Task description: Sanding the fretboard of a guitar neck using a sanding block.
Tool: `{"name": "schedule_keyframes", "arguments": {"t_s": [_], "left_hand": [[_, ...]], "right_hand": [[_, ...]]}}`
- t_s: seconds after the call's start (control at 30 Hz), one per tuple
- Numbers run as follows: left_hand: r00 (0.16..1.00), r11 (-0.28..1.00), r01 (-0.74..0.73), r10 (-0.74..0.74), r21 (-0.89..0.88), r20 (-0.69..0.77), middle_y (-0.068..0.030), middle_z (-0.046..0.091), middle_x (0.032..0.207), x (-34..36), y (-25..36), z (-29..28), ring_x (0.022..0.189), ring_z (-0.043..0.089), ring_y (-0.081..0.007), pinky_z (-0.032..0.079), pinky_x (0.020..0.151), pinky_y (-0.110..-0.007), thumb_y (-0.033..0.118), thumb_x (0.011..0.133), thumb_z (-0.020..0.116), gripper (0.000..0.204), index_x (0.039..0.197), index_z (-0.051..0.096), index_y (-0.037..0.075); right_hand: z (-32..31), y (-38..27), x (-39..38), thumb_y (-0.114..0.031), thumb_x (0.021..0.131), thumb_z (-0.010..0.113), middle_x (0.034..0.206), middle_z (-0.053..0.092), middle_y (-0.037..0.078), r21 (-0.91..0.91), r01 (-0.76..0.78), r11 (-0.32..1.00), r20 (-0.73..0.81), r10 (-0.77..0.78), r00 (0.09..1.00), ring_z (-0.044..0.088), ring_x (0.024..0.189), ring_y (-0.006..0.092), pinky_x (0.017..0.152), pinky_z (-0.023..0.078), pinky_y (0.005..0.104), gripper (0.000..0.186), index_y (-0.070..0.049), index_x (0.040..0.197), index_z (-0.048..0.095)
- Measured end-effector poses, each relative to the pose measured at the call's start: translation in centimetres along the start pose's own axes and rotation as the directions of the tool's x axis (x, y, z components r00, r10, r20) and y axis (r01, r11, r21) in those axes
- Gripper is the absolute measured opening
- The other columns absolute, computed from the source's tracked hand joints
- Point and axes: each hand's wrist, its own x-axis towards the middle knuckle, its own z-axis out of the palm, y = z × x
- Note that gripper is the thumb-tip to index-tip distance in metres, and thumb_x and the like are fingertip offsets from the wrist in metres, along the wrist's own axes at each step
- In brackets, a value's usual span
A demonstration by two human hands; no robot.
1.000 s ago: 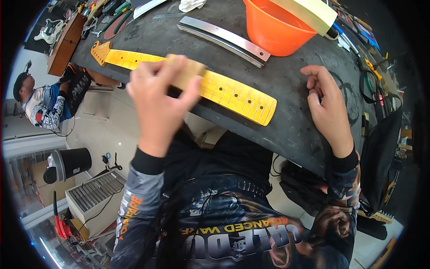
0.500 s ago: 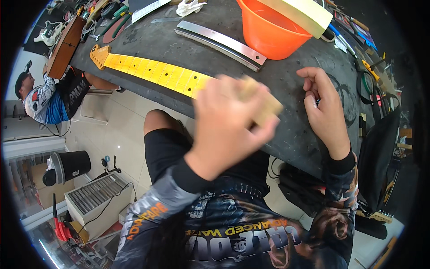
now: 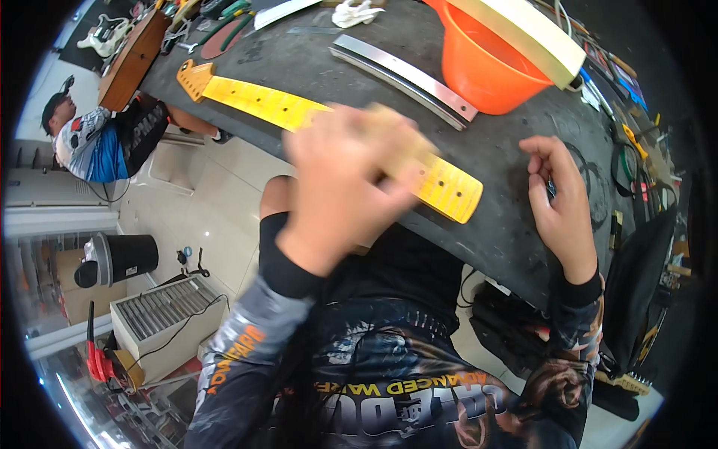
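Note:
My left hand (image 3: pixel 348 187), smeared by motion, is wrapped round a tan block (image 3: pixel 396 127) on the yellow guitar neck (image 3: pixel 262 105), covering part of the fretboard. The headstock points to the upper left, and the wide end shows right of the block. My right hand (image 3: pixel 557 198) rests on the dark bench (image 3: pixel 479 247) beside that end, fingers loosely curled and apart from the thumb, with nothing clearly held. A long metal bar (image 3: pixel 404 78) lies just beyond the neck.
An orange tub (image 3: pixel 493 75) with a pale yellow bar across it stands behind. Tools and a wooden case (image 3: pixel 131 63) are at the back left. Another person (image 3: pixel 105 146) sits at left, near a black bin (image 3: pixel 123 258). A black bag (image 3: pixel 636 269) is at right.
My left hand and block swept right along the neck to its wide end, then came back leftward partway. My right hand stays curled on the bench. The view has shifted slightly.

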Motion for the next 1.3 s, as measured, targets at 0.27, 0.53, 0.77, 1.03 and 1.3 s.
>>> {"name": "schedule_keyframes", "arguments": {"t_s": [0.27,0.53,0.77,1.03,1.3], "left_hand": [[0.997,0.999,0.004,-0.008,-0.044,-0.081,-0.0133,0.080,0.120,-1.0,-2.3,-0.3,0.122,0.072,-0.0328,0.051,0.104,-0.052,0.039,0.089,0.092,0.048,0.133,0.089,0.021],[0.950,0.927,0.266,-0.206,0.265,-0.235,-0.0115,0.077,0.115,0.9,-20.9,-4.8,0.117,0.069,-0.0351,0.048,0.098,-0.053,0.043,0.091,0.092,0.047,0.133,0.091,0.023],[0.998,0.990,-0.063,0.063,-0.126,0.001,-0.0106,0.076,0.131,-1.4,-8.6,-3.7,0.120,0.068,-0.0363,0.047,0.101,-0.056,0.046,0.086,0.093,0.050,0.133,0.090,0.031],[0.986,0.977,0.111,-0.085,0.182,-0.144,-0.0079,0.077,0.122,0.0,-21.6,-5.2,0.120,0.066,-0.0337,0.044,0.102,-0.056,0.045,0.090,0.091,0.048,0.135,0.089,0.026],[0.961,0.944,0.210,-0.151,0.256,-0.232,-0.0080,0.072,0.115,1.1,-28.5,-8.4,0.115,0.063,-0.0337,0.044,0.098,-0.053,0.042,0.088,0.091,0.045,0.130,0.090,0.026]], "right_hand": [[4.2,-6.6,-0.2,-0.045,0.081,0.102,0.127,0.064,0.014,-0.285,0.197,0.938,0.206,-0.141,0.968,0.063,0.120,0.0375,0.109,0.045,0.0509,0.108,-0.001,0.168,0.055],[8.4,-7.8,-2.6,-0.015,0.076,0.103,0.126,0.064,0.015,-0.201,0.050,0.978,-0.001,-0.051,0.999,0.061,0.111,0.0364,0.101,0.049,0.0491,0.102,-0.003,0.164,0.055],[9.2,-8.5,-4.4,-0.020,0.073,0.097,0.127,0.062,0.017,-0.251,0.020,0.968,0.035,-0.011,0.999,0.060,0.114,0.0391,0.106,0.045,0.0547,0.087,-0.004,0.151,0.062],[9.6,-8.6,-4.2,-0.024,0.072,0.094,0.131,0.062,0.019,-0.320,0.031,0.947,0.093,-0.001,0.996,0.058,0.122,0.0422,0.111,0.043,0.0571,0.082,-0.005,0.146,0.065],[9.8,-9.0,-4.1,-0.020,0.071,0.091,0.125,0.057,0.019,-0.304,-0.008,0.953,0.081,0.034,0.996,0.056,0.120,0.0429,0.111,0.042,0.0569,0.076,-0.007,0.140,0.062]]}}
